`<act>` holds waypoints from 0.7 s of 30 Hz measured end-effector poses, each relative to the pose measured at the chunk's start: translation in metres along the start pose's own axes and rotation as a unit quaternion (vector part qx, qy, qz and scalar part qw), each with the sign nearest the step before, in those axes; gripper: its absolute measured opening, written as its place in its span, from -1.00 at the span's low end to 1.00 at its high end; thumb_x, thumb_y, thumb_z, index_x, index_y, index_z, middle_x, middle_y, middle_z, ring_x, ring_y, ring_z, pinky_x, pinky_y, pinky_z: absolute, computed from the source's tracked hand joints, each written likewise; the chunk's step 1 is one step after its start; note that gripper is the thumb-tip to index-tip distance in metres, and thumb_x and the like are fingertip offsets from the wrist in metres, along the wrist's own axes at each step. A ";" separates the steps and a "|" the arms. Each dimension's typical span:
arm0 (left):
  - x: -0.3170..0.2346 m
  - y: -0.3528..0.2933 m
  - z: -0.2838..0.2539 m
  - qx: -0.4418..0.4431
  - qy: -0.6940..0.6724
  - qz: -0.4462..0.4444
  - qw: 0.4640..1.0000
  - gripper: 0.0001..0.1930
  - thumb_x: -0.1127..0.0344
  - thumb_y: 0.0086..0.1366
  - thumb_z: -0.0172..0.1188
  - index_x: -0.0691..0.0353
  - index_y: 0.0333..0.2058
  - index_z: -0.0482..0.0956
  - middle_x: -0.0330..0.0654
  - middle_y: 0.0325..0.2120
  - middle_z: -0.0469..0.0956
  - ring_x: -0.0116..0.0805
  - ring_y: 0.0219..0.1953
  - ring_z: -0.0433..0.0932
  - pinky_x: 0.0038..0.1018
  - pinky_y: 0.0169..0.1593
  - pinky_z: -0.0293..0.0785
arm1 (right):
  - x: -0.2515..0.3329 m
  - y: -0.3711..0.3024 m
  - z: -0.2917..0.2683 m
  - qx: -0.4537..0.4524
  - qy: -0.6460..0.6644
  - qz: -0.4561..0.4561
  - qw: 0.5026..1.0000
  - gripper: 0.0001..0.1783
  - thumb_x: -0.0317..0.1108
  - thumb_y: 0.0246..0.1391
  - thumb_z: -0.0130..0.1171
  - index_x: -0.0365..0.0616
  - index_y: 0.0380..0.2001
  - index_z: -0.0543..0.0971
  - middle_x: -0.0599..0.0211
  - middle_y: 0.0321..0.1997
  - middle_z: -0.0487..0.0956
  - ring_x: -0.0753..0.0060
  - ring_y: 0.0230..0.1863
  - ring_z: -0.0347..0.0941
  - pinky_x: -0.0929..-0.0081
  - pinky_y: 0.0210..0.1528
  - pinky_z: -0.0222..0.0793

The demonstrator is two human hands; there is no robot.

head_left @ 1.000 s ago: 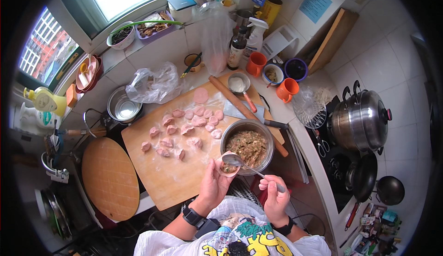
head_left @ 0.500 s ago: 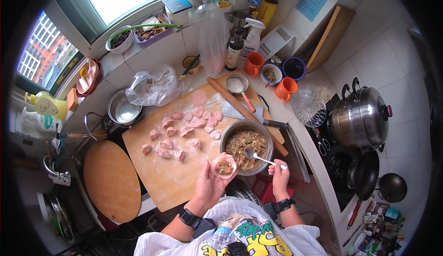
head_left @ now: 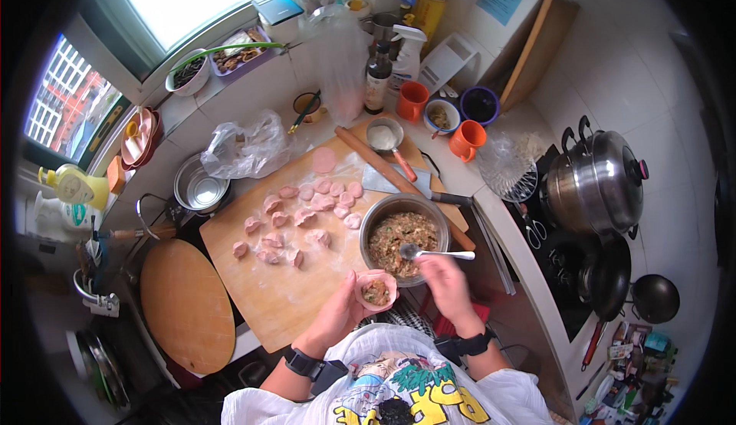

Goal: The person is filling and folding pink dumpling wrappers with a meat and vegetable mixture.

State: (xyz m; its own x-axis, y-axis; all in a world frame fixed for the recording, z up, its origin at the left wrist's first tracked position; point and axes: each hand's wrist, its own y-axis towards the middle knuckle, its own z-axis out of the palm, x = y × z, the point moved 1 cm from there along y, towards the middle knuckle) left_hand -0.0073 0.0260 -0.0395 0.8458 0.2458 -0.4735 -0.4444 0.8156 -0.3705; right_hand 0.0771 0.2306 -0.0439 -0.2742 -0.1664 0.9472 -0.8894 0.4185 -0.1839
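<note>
A round pink dumpling wrapper [head_left: 376, 281] with minced filling in its middle rests on the fingers of my left hand [head_left: 336, 314], which cups it at the board's near edge. To its right stands a steel bowl [head_left: 366, 229] of minced filling [head_left: 402, 235]. A metal spoon [head_left: 458, 255] has its head in the filling and its handle out over the rim. My right hand [head_left: 451, 291] is just below that handle, its fingers smeared by motion; whether they touch the spoon cannot be made out. Several pink dumplings [head_left: 304, 218] and flat wrappers [head_left: 323, 160] lie on the floured wooden board [head_left: 268, 321].
A rolling pin [head_left: 376, 157], a cleaver [head_left: 383, 183] and a small flour pot [head_left: 385, 135] lie behind the bowl. Orange mugs [head_left: 468, 141] and a dark bottle [head_left: 377, 80] stand farther back. A steamer pot [head_left: 590, 187] is on the stove at right; a round board [head_left: 188, 302] is at left.
My right hand has shifted left and down from the spoon's handle end, and the handle now lies more level across the bowl. The left hand with the filled wrapper has barely moved.
</note>
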 end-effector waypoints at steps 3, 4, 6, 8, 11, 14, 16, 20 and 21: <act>-0.008 -0.002 0.004 0.026 0.048 -0.035 0.998 -0.42 -0.10 0.49 -0.43 0.28 0.15 0.25 -0.07 0.07 0.40 -0.22 0.11 0.44 -0.26 0.22 0.37 | 0.010 0.004 0.027 0.195 0.168 0.102 0.961 -0.66 -0.20 0.30 0.05 -0.26 -0.07 0.55 0.42 -0.21 0.57 0.67 -0.20 0.43 0.62 -0.13 0.37; -0.010 -0.003 0.005 -0.005 0.078 -0.065 0.995 -0.42 -0.10 0.49 -0.43 0.27 0.13 0.26 -0.05 0.06 0.40 -0.21 0.11 0.45 -0.24 0.21 0.37 | 0.012 0.005 0.029 0.198 0.152 0.104 0.963 -0.68 -0.22 0.30 0.05 -0.28 -0.10 0.55 0.44 -0.22 0.57 0.69 -0.22 0.43 0.64 -0.14 0.38; -0.014 -0.003 0.002 -0.001 0.103 -0.065 0.992 -0.45 -0.08 0.49 -0.41 0.26 0.14 0.24 -0.06 0.07 0.39 -0.20 0.10 0.46 -0.24 0.20 0.39 | 0.014 0.006 0.031 0.208 0.136 0.116 0.962 -0.70 -0.24 0.30 0.05 -0.27 -0.12 0.56 0.45 -0.24 0.57 0.69 -0.24 0.43 0.66 -0.15 0.38; -0.017 -0.006 -0.001 0.001 0.128 -0.064 0.990 -0.47 -0.06 0.50 -0.40 0.25 0.15 0.22 -0.06 0.07 0.38 -0.20 0.08 0.46 -0.24 0.18 0.41 | 0.012 0.006 0.035 0.221 0.119 0.128 0.959 -0.73 -0.26 0.29 0.06 -0.26 -0.14 0.56 0.46 -0.25 0.56 0.70 -0.26 0.44 0.67 -0.15 0.38; -0.025 -0.010 -0.003 -0.040 0.159 -0.078 0.983 -0.48 -0.05 0.50 -0.35 0.25 0.15 0.25 -0.07 0.06 0.39 -0.25 0.06 0.48 -0.30 0.16 0.44 | 0.003 0.003 0.044 0.215 0.147 0.120 0.958 -0.77 -0.29 0.29 0.06 -0.24 -0.18 0.56 0.48 -0.28 0.56 0.70 -0.27 0.45 0.66 -0.16 0.40; -0.034 -0.014 0.003 -0.069 0.241 -0.065 0.966 -0.47 -0.05 0.50 -0.33 0.27 0.10 0.34 -0.09 0.00 0.45 -0.33 0.01 0.52 -0.37 0.13 0.47 | 0.005 -0.002 0.054 0.158 0.205 0.115 0.959 -0.77 -0.28 0.31 0.03 -0.24 -0.18 0.52 0.45 -0.28 0.56 0.64 -0.25 0.49 0.62 -0.12 0.46; -0.031 -0.017 0.000 -0.125 0.240 -0.030 0.962 -0.46 -0.03 0.50 -0.32 0.32 0.04 0.43 -0.14 -0.10 0.52 -0.40 -0.06 0.54 -0.43 0.09 0.49 | 0.003 -0.004 0.063 0.144 0.229 0.109 0.957 -0.78 -0.29 0.31 0.02 -0.24 -0.17 0.51 0.44 -0.28 0.56 0.62 -0.24 0.50 0.60 -0.09 0.47; -0.015 -0.015 -0.015 -0.172 0.314 0.096 0.929 -0.54 0.03 0.50 -0.19 0.34 -0.09 0.52 -0.20 -0.24 0.52 -0.47 -0.28 0.51 -0.54 -0.16 0.50 | 0.013 -0.007 0.074 0.132 0.299 0.137 0.935 -0.70 -0.24 0.33 -0.02 -0.24 -0.04 0.47 0.37 -0.16 0.55 0.57 -0.14 0.50 0.51 -0.01 0.46; -0.014 -0.015 -0.019 -0.173 0.314 0.098 0.928 -0.54 0.03 0.50 -0.19 0.34 -0.09 0.52 -0.20 -0.24 0.52 -0.47 -0.28 0.51 -0.54 -0.16 0.50 | 0.019 -0.008 0.077 0.122 0.333 0.161 0.921 -0.65 -0.18 0.34 -0.03 -0.22 0.00 0.47 0.36 -0.11 0.55 0.60 -0.14 0.50 0.54 -0.04 0.45</act>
State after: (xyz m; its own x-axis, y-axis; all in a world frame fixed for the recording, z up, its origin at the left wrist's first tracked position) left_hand -0.0181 0.0009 -0.0426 0.4483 -0.0712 -0.8910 -0.7309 0.5447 -0.4113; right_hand 0.0508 0.1555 -0.0445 -0.3255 0.5502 0.7690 -0.8790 0.1237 -0.4606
